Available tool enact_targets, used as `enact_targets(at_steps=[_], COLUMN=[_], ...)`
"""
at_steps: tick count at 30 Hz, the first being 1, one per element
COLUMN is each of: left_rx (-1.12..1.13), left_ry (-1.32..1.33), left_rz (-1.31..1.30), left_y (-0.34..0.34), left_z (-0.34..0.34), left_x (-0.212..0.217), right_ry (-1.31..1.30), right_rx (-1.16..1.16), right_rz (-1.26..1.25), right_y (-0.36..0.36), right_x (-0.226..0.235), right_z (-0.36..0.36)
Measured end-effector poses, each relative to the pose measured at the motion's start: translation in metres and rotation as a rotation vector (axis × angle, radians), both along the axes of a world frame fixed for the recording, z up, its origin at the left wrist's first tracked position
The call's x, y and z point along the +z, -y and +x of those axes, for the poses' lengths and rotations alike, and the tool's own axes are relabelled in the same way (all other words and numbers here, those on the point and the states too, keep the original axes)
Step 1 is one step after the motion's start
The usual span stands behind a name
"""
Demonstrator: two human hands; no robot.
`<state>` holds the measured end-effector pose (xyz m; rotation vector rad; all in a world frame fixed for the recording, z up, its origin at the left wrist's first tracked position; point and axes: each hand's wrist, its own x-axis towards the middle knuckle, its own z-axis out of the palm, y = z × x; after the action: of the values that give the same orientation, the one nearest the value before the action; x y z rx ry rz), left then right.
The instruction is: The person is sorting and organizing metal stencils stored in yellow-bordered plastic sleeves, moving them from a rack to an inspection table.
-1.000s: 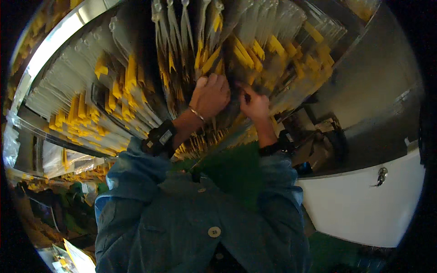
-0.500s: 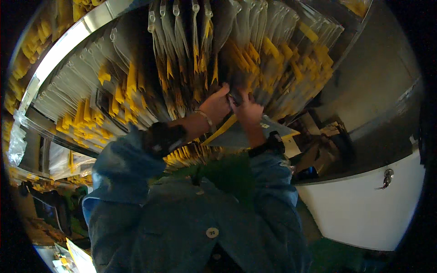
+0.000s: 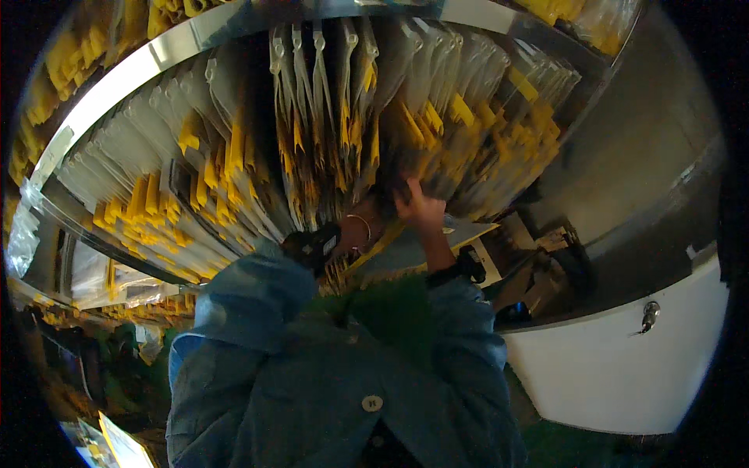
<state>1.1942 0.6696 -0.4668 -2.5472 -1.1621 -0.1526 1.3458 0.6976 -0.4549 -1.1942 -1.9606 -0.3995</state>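
Observation:
Rows of clear hanging packets (image 3: 328, 140) with yellow labels fill the rack above me. Both my arms, in blue denim sleeves, reach up into them. My left hand (image 3: 380, 209) is pushed in between the packets and mostly hidden; only the wrist with a thin bracelet and a black wrist device (image 3: 314, 243) shows. My right hand (image 3: 417, 207) is just beside it, fingers curled on the lower edge of one packet bundle (image 3: 437, 156). A black watch (image 3: 468, 265) sits on that wrist.
A curved metal rail (image 3: 195, 35) runs over the packets. A white cabinet (image 3: 624, 374) with a key in its lock (image 3: 647, 316) stands at the lower right. Brown boxes (image 3: 538, 249) lie behind my right arm. More yellow packets (image 3: 133, 300) hang at the lower left.
Both hands have risen and pushed deeper into the hanging packets. The left hand, plainly seen before, is now mostly hidden among them.

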Motion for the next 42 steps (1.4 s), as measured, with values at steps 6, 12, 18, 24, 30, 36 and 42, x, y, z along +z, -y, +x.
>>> enact_targets(at_steps=[6,12,18,24,30,36,42], left_rx=[0.016,0.029,0.052,0.117,0.175,0.193,0.212], left_ry=[-0.264,-0.426,-0.556,-0.165,0.189,0.373,0.481], left_rz=[-0.097,-0.578,-0.467,-0.42,-0.516,-0.587,-0.635], left_y=[0.007,0.0,0.001,0.008,0.009,0.009,0.014], left_z=[-0.008,0.002,-0.013,-0.011,-0.009,-0.021,-0.027], left_x=[0.013,0.036,0.018,0.006,-0.001,-0.006,-0.008], right_ry=[-0.348,-0.229,0.018,-0.201,-0.175,-0.266,-0.368], right_rx=[0.181,0.71,0.165,0.083,-0.092,-0.111,-0.089], right_rz=[-0.308,-0.837,-1.02,-0.766,-0.555,-0.381,-0.178], right_y=[0.025,0.039,0.124,0.25,0.283,0.249,0.214], right_x=[0.022,-0.063,-0.074,0.078,0.099,0.114,0.105], right_z=[-0.026,0.086,0.091,0.153,0.153,0.092,0.072])
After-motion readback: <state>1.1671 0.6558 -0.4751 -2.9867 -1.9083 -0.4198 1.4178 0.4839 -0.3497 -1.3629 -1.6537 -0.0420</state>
